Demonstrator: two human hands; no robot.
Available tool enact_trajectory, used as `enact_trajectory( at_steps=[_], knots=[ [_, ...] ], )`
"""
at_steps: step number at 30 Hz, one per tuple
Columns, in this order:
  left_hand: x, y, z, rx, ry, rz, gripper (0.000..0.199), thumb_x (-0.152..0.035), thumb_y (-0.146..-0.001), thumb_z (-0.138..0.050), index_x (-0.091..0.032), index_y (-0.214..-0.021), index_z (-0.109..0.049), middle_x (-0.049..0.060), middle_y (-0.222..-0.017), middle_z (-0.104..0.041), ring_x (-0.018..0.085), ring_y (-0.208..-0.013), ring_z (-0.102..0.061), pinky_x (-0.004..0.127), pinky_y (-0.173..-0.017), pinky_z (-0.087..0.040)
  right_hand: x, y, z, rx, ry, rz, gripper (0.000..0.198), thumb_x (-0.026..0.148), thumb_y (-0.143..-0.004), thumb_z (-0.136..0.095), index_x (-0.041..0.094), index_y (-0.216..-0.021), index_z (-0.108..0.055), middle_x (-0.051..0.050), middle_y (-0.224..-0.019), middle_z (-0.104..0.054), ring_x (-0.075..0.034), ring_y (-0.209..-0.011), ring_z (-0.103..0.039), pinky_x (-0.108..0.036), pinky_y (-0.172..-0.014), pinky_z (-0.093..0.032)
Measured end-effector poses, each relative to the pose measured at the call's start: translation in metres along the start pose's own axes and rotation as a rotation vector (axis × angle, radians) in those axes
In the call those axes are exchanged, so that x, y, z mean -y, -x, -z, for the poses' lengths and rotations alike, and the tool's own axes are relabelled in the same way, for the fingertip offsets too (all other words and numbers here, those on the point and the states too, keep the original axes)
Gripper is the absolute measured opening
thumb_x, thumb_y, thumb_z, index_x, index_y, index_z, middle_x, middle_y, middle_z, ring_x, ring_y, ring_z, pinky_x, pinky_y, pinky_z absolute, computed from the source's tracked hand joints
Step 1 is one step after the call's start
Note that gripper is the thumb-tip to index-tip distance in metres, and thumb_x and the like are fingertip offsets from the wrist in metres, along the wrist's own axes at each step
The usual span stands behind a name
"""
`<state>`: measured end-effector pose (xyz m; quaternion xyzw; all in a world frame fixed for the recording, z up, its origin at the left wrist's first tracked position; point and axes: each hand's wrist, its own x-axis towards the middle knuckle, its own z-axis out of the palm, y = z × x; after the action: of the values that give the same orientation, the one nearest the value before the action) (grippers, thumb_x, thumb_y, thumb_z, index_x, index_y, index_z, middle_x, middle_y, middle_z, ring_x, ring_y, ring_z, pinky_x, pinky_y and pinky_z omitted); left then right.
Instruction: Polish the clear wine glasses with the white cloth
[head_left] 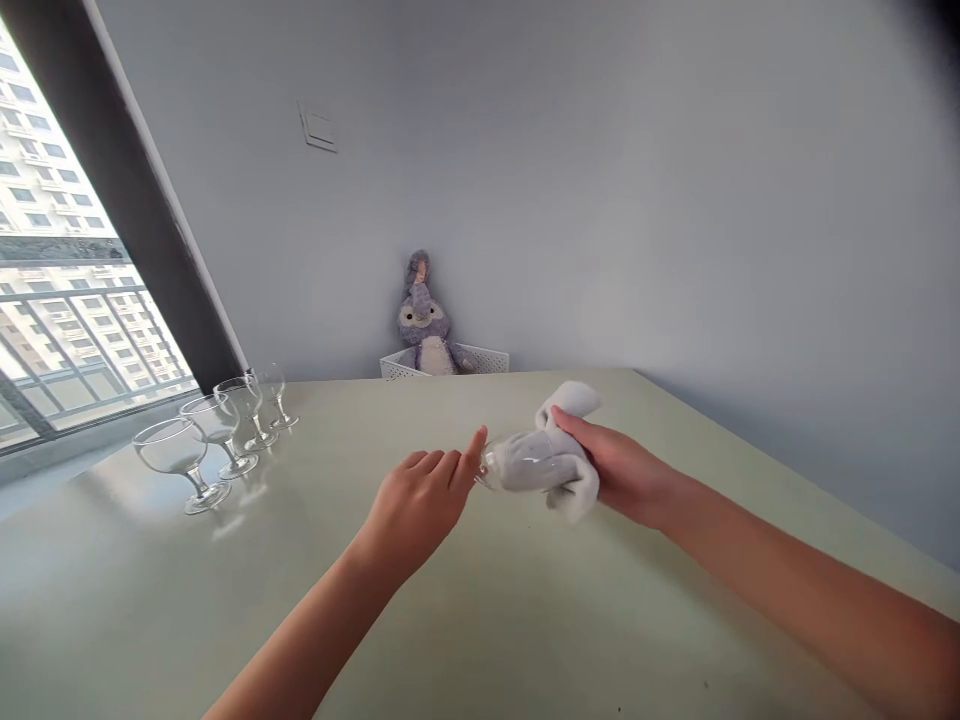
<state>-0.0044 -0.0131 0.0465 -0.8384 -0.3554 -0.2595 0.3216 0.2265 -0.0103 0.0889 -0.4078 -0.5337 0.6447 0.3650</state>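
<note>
A clear wine glass (517,470) is held tipped on its side above the table, its mouth towards the right. My left hand (424,500) is closed at the glass's left end, around its foot or stem, which the fingers mostly hide. A white cloth (576,480) is stuffed into the bowl and bulges out past the rim. My right hand (619,465) grips the cloth at the mouth of the glass, thumb on top; the other fingers are hidden behind or within the cloth.
Several stemmed glasses stand upright in a row at the table's left side, the nearest glass (199,480) in front. Behind the pale green table (465,620), a plush toy (424,320) sits in a white basket (491,361). A window (67,260) is at the left.
</note>
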Motion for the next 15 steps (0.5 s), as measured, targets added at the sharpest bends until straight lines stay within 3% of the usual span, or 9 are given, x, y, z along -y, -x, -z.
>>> enact_trajectory(
  at_steps=[2,4,8,10,12,15],
  knots=[
    [0.001,0.000,-0.001,0.056,0.061,0.019,0.037,-0.016,-0.093,-0.033,-0.014,-0.129,-0.041,-0.001,-0.061,-0.059,0.012,-0.054,-0.055,0.025,-0.050,-0.036,-0.011,0.001,-0.002,-0.038,-0.201,0.020,0.030,0.052,-0.086,-0.046,0.023,-0.083,-0.056,0.002,-0.071,-0.053,-0.012,-0.061,-0.050,-0.025,-0.056,-0.046],
    [0.002,0.001,0.001,0.170,0.227,0.077,0.035,-0.021,-0.094,-0.033,-0.017,-0.127,-0.043,0.000,-0.065,-0.060,0.012,-0.058,-0.056,0.024,-0.051,-0.036,-0.023,0.004,-0.005,-0.053,-0.149,0.117,0.033,0.053,-0.087,-0.042,0.024,-0.087,-0.059,0.001,-0.074,-0.057,-0.014,-0.066,-0.053,-0.028,-0.062,-0.049],
    [0.005,0.004,0.024,0.571,0.715,0.288,0.024,-0.036,-0.092,-0.038,-0.022,-0.095,-0.058,-0.003,-0.065,-0.057,0.010,-0.054,-0.049,0.020,-0.048,-0.033,-0.028,0.012,-0.007,0.169,0.553,0.426,0.036,0.054,-0.080,-0.054,0.023,-0.093,-0.067,-0.004,-0.087,-0.062,-0.022,-0.090,-0.055,-0.036,-0.088,-0.043],
    [0.006,0.004,0.037,0.706,0.839,0.317,0.026,-0.039,-0.090,-0.041,-0.021,-0.081,-0.057,-0.004,-0.061,-0.053,0.008,-0.051,-0.045,0.018,-0.047,-0.032,-0.020,0.014,-0.007,0.314,0.778,0.465,0.034,0.051,-0.077,-0.060,0.024,-0.096,-0.068,-0.004,-0.094,-0.063,-0.023,-0.094,-0.055,-0.037,-0.092,-0.041],
    [0.006,0.006,0.045,0.692,0.777,0.278,0.025,-0.039,-0.089,-0.043,-0.021,-0.083,-0.059,-0.004,-0.060,-0.054,0.009,-0.051,-0.046,0.019,-0.050,-0.033,-0.012,0.012,-0.004,0.406,0.746,0.375,0.033,0.050,-0.079,-0.058,0.023,-0.094,-0.069,-0.005,-0.096,-0.065,-0.022,-0.093,-0.057,-0.036,-0.090,-0.042],
    [0.006,0.013,0.044,0.492,0.500,0.160,0.025,-0.035,-0.092,-0.040,-0.023,-0.108,-0.056,-0.001,-0.069,-0.062,0.012,-0.058,-0.055,0.022,-0.053,-0.035,-0.009,0.003,0.002,0.468,0.384,0.177,0.052,0.061,-0.084,-0.040,0.019,-0.084,-0.071,-0.008,-0.084,-0.068,-0.023,-0.085,-0.062,-0.039,-0.084,-0.046]
  ],
)
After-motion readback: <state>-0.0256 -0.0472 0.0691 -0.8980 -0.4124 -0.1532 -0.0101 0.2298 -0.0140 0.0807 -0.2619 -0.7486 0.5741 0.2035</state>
